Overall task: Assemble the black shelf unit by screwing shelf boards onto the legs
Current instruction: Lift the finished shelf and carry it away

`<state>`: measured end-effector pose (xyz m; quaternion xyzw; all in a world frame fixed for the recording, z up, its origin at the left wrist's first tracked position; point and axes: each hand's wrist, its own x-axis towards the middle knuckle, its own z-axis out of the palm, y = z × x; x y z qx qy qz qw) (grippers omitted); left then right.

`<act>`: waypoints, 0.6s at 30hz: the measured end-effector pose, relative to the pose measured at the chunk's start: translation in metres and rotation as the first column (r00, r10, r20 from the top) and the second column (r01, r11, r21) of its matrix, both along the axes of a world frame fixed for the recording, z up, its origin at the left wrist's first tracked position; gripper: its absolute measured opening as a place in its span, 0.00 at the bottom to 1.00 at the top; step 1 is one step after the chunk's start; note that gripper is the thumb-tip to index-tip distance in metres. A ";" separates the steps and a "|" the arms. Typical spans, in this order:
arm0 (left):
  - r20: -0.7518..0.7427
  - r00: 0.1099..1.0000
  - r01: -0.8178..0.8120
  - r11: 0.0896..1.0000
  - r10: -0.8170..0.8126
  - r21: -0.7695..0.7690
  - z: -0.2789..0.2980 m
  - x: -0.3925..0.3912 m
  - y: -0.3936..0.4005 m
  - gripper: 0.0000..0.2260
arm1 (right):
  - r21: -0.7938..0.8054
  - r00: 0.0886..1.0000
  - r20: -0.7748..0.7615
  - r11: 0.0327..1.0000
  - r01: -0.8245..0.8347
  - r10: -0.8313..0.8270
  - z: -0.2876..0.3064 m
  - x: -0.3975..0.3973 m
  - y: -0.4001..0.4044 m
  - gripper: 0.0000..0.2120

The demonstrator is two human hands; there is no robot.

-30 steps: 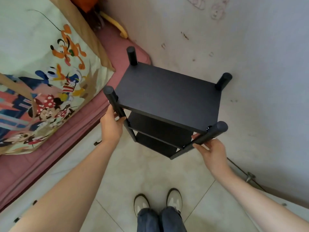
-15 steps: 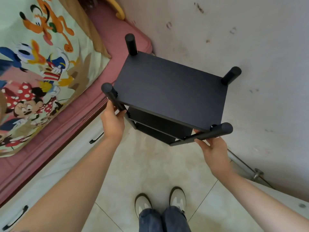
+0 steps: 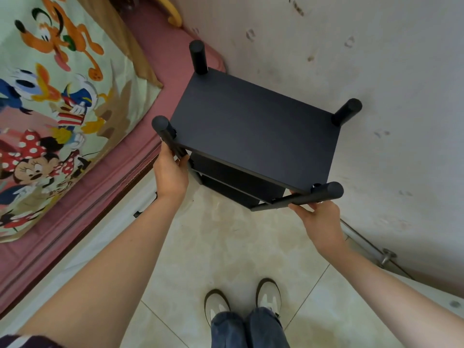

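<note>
Black shelf unit being held up, looking fully assembled

It is hanging beside the bed, over the floor; left hand and right hand are each clenching a near leg. Rigid, probably light; legs seem the surest hold.

shelf board: matt blk wood | floor: glossy tile | blanket: cloth

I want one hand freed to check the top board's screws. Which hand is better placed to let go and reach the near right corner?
Right, probably. The right hand grips the near right leg just under that corner; the left hand holds the opposite leg.
</note>
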<state>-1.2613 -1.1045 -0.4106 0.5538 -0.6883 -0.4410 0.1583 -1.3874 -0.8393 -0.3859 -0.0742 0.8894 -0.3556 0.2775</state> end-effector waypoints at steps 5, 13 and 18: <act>0.136 0.991 0.001 0.997 -0.011 0.075 0.003 0.006 0.005 0.20 | -0.069 0.997 0.068 0.997 -0.016 0.021 0.010 0.005 0.000 0.13; 0.154 0.982 0.076 0.978 -0.106 0.192 0.027 0.020 0.008 0.24 | -0.012 0.984 0.112 0.991 -0.135 0.136 0.029 -0.003 -0.001 0.15; -0.106 0.986 -0.081 0.925 0.129 0.372 0.049 0.018 0.011 0.17 | 0.108 0.983 -0.014 0.978 -0.180 0.183 0.053 -0.036 0.006 0.17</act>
